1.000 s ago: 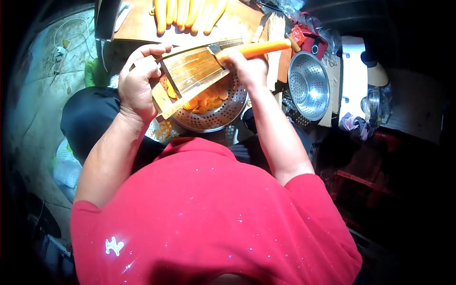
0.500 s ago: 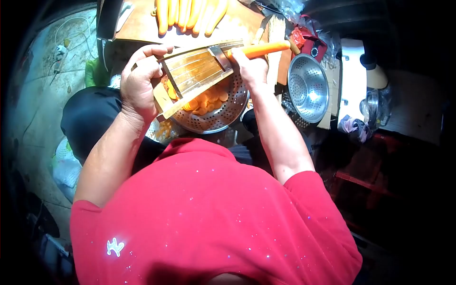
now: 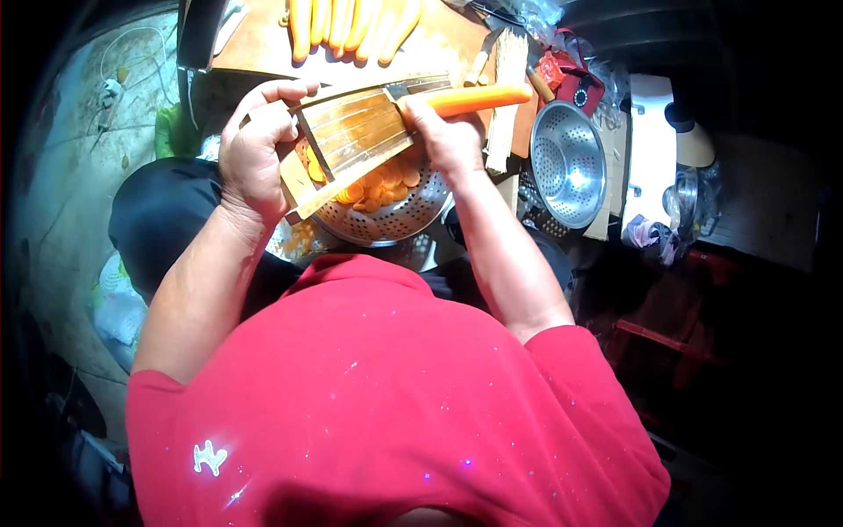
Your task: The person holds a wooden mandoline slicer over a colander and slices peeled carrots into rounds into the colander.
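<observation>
A wooden slicer [image 3: 351, 133] is held tilted over a metal colander [image 3: 386, 227]. My left hand [image 3: 256, 149] grips its left end, with the fingers round the frame. My right hand [image 3: 446, 140] is closed on a long peeled carrot [image 3: 483, 98] and presses it against the slicer's surface, near the blade, which the hand and carrot partly cover. Under the slicer, round orange slices [image 3: 376, 189] lie in the colander.
Several peeled carrots [image 3: 351, 26] lie on a brown board [image 3: 255, 53] beyond the slicer. An upright-tilted second colander [image 3: 569, 164] stands at right, beside a straw brush [image 3: 507, 97] and a red item [image 3: 580, 91]. A dark knee [image 3: 167, 224] is at left.
My right hand and the carrot have slid left and slightly down along the slicer. My left hand and the slicer have barely moved.
</observation>
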`<state>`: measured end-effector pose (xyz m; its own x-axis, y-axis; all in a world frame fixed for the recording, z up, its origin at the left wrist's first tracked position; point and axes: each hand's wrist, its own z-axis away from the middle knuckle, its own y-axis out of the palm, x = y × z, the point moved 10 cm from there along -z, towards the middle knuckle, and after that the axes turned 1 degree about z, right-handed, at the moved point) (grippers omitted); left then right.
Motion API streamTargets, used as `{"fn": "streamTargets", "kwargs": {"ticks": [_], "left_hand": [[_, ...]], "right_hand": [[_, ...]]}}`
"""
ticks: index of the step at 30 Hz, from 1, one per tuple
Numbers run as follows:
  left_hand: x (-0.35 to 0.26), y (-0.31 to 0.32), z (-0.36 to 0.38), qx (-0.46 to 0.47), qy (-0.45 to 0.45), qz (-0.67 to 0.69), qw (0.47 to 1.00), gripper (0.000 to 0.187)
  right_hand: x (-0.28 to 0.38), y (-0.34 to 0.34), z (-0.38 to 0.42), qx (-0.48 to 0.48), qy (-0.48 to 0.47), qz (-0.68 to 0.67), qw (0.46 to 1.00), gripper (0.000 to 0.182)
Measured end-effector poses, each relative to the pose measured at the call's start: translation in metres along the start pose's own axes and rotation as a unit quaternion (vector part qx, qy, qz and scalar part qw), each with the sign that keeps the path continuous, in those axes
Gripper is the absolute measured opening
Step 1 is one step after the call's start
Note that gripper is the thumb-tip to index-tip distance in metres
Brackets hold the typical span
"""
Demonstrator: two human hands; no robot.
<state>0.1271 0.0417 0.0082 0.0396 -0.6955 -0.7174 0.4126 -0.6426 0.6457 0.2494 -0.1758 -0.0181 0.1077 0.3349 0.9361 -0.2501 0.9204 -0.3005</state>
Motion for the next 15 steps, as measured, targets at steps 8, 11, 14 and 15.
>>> {"fn": "streamTargets", "kwargs": {"ticks": [8,11,14,15], "left_hand": [[0.004,-0.001,-0.002,0.007,0.002,0.021,1.000,0.036],[0.002,-0.002,-0.006,0.015,0.002,0.020,1.000,0.036],[-0.001,0.003,-0.003,0.017,0.006,0.021,1.000,0.037],[-0.001,0.003,-0.003,0.011,0.003,0.019,1.000,0.037]], "right_hand": [[-0.018,-0.019,-0.014,-0.035,0.072,0.084,0.993,0.043],[-0.028,-0.028,-0.035,-0.077,-0.008,0.074,0.994,0.043],[-0.029,-0.029,-0.028,-0.071,0.022,0.058,0.996,0.043],[-0.026,-0.030,-0.024,-0.060,0.038,0.077,0.995,0.044]]}}
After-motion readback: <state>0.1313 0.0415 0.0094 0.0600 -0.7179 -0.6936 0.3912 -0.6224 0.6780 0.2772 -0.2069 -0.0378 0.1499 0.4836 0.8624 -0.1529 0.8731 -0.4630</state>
